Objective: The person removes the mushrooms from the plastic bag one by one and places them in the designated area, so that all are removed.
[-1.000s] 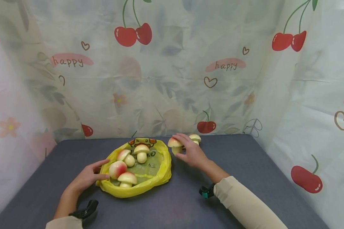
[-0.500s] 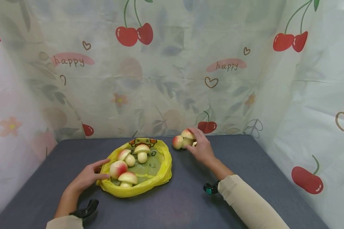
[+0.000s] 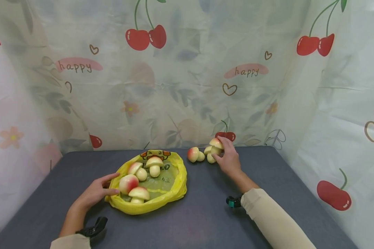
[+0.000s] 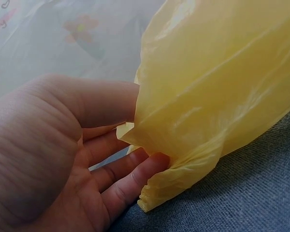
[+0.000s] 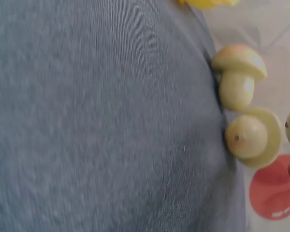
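A toy mushroom (image 3: pixel 216 144) with a pink-flushed cap sat pinched in the fingers of the right hand (image 3: pixel 228 159), raised a little off the dark grey surface (image 3: pixel 205 214) near its far edge. Just beside and below it lay a second mushroom (image 3: pixel 209 154), and a third one (image 3: pixel 194 154) lay tipped on its side a bit further to the left; the right wrist view showed these two (image 5: pixel 239 75) (image 5: pixel 251 137) lying close together at the edge of the surface, with only fingertips visible at the frame's border.

Nearer the person, a yellow plastic bag (image 3: pixel 171 183) lay spread open on the surface, holding four more mushrooms: two toward the back (image 3: pixel 154 165) (image 3: pixel 137 170) and two toward the front (image 3: pixel 128 183) (image 3: pixel 138 194). The left hand (image 3: pixel 95 192) rested at the bag's left rim; in the left wrist view its curled fingers (image 4: pixel 130 174) and thumb gripped a fold of the yellow plastic (image 4: pixel 217 96).

A translucent curtain (image 3: pixel 180 76) printed with cherries, hearts and the word "happy" hung behind and around the surface. Both forearms wore beige sleeves (image 3: pixel 274 221).
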Available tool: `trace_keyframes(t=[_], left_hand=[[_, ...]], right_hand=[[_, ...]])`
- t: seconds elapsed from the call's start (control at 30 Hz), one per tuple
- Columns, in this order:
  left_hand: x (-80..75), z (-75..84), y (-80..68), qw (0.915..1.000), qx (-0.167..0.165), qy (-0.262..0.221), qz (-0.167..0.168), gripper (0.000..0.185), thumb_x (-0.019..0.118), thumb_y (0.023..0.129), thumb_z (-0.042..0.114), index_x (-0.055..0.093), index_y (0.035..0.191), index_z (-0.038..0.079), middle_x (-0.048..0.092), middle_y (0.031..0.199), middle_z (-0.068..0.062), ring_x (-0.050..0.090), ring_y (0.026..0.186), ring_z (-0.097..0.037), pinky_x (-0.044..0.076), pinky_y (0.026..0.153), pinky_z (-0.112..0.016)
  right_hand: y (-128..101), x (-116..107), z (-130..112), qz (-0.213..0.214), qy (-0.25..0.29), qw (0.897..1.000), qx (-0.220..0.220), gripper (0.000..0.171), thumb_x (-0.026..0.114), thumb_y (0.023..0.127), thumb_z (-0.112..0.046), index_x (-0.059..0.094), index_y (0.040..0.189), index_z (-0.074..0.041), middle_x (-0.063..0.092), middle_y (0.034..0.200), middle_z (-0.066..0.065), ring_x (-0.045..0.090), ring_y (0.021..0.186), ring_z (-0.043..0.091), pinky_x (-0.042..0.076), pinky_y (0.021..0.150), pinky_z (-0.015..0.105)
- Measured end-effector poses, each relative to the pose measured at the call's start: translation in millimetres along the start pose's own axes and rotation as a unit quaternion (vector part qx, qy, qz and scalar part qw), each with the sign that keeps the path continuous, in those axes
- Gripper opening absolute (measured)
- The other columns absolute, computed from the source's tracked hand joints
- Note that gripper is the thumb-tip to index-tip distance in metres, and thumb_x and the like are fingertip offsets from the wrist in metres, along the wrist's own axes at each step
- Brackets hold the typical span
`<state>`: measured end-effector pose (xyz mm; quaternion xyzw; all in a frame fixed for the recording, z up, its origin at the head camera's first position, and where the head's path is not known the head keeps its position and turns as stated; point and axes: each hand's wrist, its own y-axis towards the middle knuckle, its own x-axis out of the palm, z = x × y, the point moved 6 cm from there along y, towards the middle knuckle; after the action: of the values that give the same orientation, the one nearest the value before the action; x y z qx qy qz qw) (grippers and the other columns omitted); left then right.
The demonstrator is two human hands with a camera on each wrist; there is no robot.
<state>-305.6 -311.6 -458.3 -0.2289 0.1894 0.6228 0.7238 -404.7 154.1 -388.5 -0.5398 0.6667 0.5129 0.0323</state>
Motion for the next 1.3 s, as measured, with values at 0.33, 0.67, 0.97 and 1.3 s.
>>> trace_keyframes(t=[0.33,0.67,0.97,1.3], left_hand=[[-1.0,-0.3,-0.6,1.0000,0.002,-0.008,-0.003,0.082,0.075,0.085,0.035,0.037,0.149,0.001,0.046,0.138,-0.028,0.052,0.115,-0.034,0.044,0.091,-0.046],[-0.9,-1.4,0.1,1.0000,0.004,-0.009,-0.002,0.081,0.075,0.085,0.035,0.038,0.148,0.001,0.045,0.140,-0.027,0.052,0.115,-0.034,0.044,0.093,-0.047],[-1.3,-2.8,1.3,0.9999,0.007,-0.011,-0.001,0.081,0.076,0.085,0.035,0.038,0.148,0.001,0.045,0.140,-0.028,0.052,0.116,-0.035,0.044,0.093,-0.047],[-1.6,-2.5,1.7,0.9999,0.012,-0.010,0.003,0.082,0.077,0.083,0.034,0.039,0.147,0.000,0.045,0.140,-0.029,0.052,0.116,-0.036,0.044,0.093,-0.048]], right_hand=[[-3.7,-3.5,39.2,-0.014,-0.039,0.996,0.077,0.070,0.076,0.085,-0.019,0.042,0.146,-0.013,0.043,0.141,0.015,0.046,0.124,0.036,0.039,0.089,0.061],[-6.1,-3.4,63.7,-0.062,-0.065,0.989,0.119,0.070,0.073,0.086,-0.020,0.040,0.147,-0.013,0.039,0.144,0.015,0.046,0.122,0.038,0.038,0.090,0.060],[-5.5,0.5,73.5,-0.128,-0.085,0.978,0.142,0.070,0.072,0.087,-0.022,0.040,0.148,-0.011,0.042,0.140,0.019,0.047,0.119,0.039,0.037,0.091,0.059],[2.6,6.1,74.8,-0.188,-0.092,0.964,0.162,0.073,0.069,0.086,-0.022,0.035,0.149,-0.005,0.040,0.141,0.025,0.042,0.125,0.041,0.033,0.095,0.061]])
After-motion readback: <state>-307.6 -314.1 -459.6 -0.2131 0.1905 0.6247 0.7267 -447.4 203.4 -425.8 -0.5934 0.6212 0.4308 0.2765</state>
